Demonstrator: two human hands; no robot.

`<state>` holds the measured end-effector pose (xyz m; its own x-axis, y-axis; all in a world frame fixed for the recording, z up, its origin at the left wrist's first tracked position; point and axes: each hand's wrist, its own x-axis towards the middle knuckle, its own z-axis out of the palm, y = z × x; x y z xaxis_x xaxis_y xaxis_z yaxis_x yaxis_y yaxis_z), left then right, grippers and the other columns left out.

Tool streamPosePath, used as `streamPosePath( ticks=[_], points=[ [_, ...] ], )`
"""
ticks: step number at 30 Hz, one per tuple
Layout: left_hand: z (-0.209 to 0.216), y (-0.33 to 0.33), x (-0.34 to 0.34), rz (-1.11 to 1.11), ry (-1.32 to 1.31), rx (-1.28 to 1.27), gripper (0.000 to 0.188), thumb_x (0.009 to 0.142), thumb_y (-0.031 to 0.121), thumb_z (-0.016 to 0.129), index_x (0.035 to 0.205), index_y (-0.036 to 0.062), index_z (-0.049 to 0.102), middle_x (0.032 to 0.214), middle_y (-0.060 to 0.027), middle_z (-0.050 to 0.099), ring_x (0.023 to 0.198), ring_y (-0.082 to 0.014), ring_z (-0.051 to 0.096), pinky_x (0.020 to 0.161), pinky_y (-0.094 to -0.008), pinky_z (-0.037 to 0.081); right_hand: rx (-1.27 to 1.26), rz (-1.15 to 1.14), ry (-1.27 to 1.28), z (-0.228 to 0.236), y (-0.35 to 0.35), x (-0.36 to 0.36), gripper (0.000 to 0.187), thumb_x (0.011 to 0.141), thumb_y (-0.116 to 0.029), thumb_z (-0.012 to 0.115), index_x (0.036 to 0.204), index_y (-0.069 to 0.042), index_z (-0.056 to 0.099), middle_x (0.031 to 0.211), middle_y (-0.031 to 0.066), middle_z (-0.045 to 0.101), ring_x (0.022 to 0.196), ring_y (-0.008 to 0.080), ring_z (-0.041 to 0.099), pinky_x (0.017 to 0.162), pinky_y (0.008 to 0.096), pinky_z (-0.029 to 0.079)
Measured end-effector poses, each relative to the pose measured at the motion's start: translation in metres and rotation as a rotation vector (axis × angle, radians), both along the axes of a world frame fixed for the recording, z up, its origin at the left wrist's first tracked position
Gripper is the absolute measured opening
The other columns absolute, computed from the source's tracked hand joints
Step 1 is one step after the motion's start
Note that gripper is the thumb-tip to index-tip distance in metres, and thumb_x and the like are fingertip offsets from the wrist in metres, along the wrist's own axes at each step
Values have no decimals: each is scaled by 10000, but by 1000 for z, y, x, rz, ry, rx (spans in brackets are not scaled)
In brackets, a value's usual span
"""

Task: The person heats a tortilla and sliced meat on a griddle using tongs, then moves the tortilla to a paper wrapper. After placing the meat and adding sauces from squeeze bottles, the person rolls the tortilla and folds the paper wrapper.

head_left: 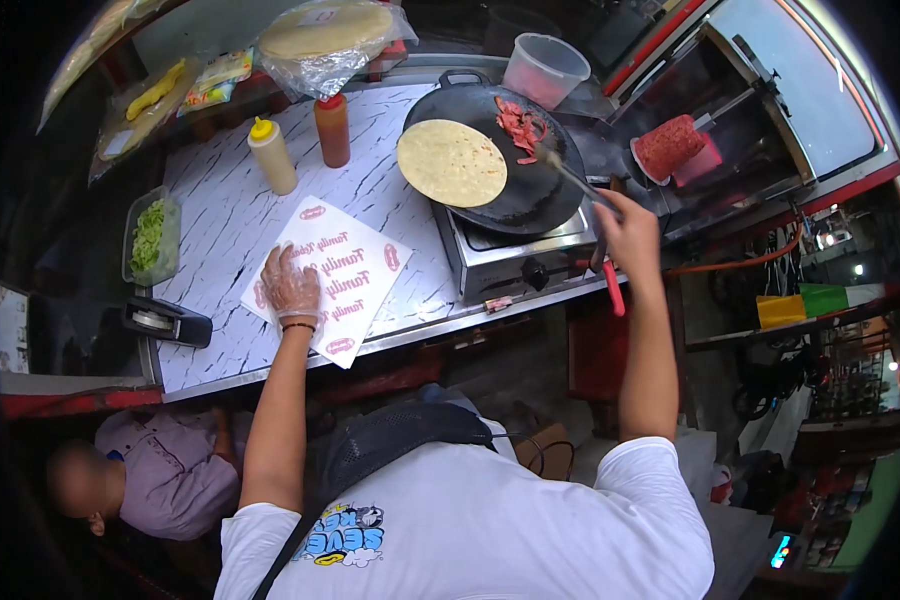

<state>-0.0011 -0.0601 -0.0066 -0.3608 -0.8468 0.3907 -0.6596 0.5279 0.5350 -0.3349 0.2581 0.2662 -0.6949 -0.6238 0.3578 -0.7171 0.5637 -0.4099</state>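
Observation:
My left hand [291,284], in a clear plastic glove, lies flat on a white wrapping paper [355,270] with red print, fingers spread. My right hand [628,235] is closed round the handle of a metal spatula [573,180]. Its far end touches red meat pieces [520,130] on a black round griddle pan [530,190]. A flatbread [452,163] lies on the pan's left side, over its rim. Just below my right hand is a red-handled tool [613,288]; I cannot tell whether the hand holds it too.
The pan sits on a gas stove [510,262]. A yellow-capped bottle [273,157], a red sauce bottle [332,130], a lettuce tub [151,235] and a tape dispenser [168,322] stand on the counter. Behind are bagged flatbreads [325,35] and a meat spit [667,150]. A person [170,465] is at lower left.

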Motion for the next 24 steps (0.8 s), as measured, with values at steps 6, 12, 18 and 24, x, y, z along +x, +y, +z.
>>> streamPosePath(
  ticks=[6,12,18,24],
  points=[
    [3,4,-2,17,-20,3,556,752,197,687,1289,115,567,1384,-129,479,1277,-358,426,1081,-490,339,204,-22,-214,99,124,43,298,861,-97,650,1130,26,678,842,79,686,778,113,587,720,269,470],
    [-2,1,2,-51,-8,-66,557,733,182,698,1275,148,578,1337,-114,525,1257,-348,464,1079,-481,341,690,-23,-142,52,166,79,255,834,-196,686,1039,-53,730,1006,178,699,923,390,647,840,444,505],
    [-9,-12,3,-87,-57,-129,535,748,193,701,1266,140,578,1324,-138,531,1263,-326,464,1085,-470,339,755,-264,-130,-59,163,74,281,859,-256,663,1111,-142,711,1000,163,700,928,380,660,826,497,523],
    [-11,-14,6,-62,-72,-131,529,754,200,691,1266,132,577,1336,-137,524,1272,-330,459,1085,-469,341,686,-297,-265,-48,172,63,333,864,-272,679,1165,-129,684,1005,171,703,958,376,659,843,479,518]
  ],
)
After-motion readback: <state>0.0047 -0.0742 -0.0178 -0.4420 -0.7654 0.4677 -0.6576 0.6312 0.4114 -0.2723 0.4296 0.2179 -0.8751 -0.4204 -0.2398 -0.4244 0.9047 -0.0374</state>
